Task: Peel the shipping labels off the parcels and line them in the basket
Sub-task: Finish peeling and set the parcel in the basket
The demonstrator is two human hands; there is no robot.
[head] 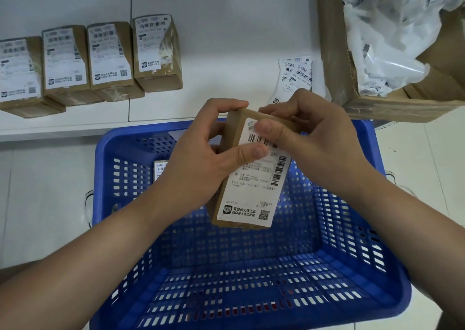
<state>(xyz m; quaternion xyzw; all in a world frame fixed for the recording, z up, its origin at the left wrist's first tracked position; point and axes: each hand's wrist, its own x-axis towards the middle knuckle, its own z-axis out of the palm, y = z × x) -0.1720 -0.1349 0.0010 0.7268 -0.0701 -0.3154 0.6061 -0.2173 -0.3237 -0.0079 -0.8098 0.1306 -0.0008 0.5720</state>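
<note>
Brown parcel (234, 153) held above blue basket (372, 204), long axis running away from body; left hand (201, 158) clamps its side; right hand (309, 138) pinches label (254, 179) at far top edge, nearer peel start.

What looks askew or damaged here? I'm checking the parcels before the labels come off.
The rightmost parcel in the shelf row stands out: it sits turned out of line with its three neighbours, and its label looks torn or partly peeled along the right edge. The held parcel looks intact.
</note>
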